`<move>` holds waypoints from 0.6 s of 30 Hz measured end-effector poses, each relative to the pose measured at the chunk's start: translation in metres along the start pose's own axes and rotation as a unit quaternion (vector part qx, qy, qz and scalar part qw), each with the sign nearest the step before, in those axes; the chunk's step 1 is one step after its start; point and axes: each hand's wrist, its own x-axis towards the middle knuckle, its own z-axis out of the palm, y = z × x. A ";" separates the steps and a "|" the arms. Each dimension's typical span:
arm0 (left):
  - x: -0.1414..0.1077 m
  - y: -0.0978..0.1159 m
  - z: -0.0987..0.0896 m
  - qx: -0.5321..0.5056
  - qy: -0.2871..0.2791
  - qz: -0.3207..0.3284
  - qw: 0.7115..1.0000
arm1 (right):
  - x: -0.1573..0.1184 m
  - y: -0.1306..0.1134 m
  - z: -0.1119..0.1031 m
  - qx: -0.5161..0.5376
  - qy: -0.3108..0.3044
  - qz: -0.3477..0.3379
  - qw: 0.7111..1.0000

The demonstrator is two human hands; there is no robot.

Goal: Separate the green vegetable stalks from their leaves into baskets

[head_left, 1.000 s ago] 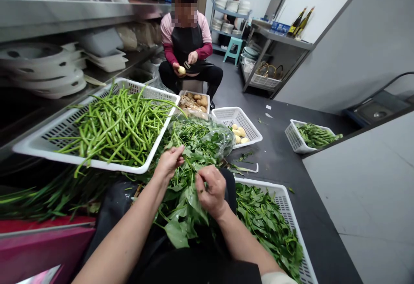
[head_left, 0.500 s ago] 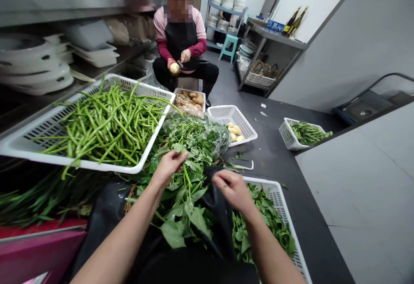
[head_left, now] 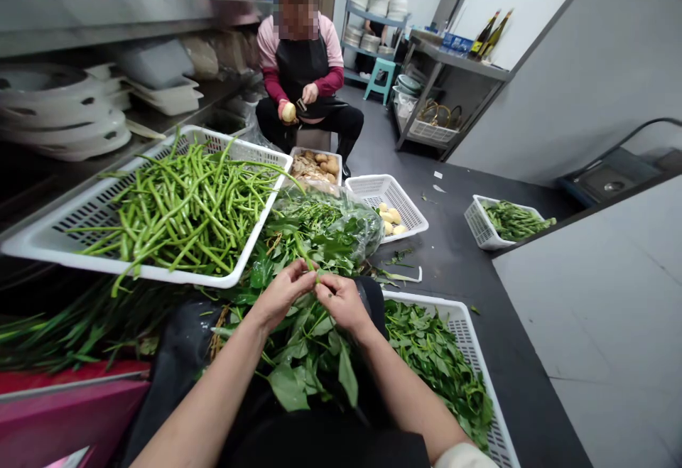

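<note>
Both my hands meet over the leafy greens on my lap. My left hand (head_left: pixel 282 294) is closed around a green leafy stem (head_left: pixel 301 246), whose upper end sticks out above the fingers. Right beside it, my right hand (head_left: pixel 344 305) pinches the same stem, fingertips touching those of the left. Broad green leaves (head_left: pixel 290 383) hang below the hands over the dark apron. Beyond them lies a pile of leafy greens (head_left: pixel 320 230), partly in a clear plastic bag (head_left: pixel 371 230). Plucked-looking leaves (head_left: pixel 426 347) fill a white basket (head_left: pixel 498 425) at my right.
A white basket (head_left: pixel 154 274) of long green stems (head_left: pixel 181 205) stands at left. Ahead, a seated person (head_left: pixel 303 63) holds a potato (head_left: pixel 288 112) and a peeler. Peeled potatoes (head_left: pixel 393 219) lie in another basket (head_left: pixel 413 223). Far right is a basket of green vegetables (head_left: pixel 514 219).
My right hand has moved left and up from beside my knee to meet the left hand at the stem. My left hand has shifted slightly right and lower, keeping its hold.
</note>
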 end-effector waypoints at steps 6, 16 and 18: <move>-0.004 0.011 -0.014 0.248 -0.070 0.033 0.966 | -0.005 0.000 -0.007 0.193 -0.067 0.142 0.969; 0.000 -0.004 -0.025 0.084 -0.010 -0.067 0.994 | -0.018 -0.001 -0.009 0.344 -0.082 0.229 0.907; -0.003 -0.010 -0.005 0.045 -0.061 -0.097 0.992 | -0.018 -0.001 -0.001 0.334 -0.070 0.220 0.914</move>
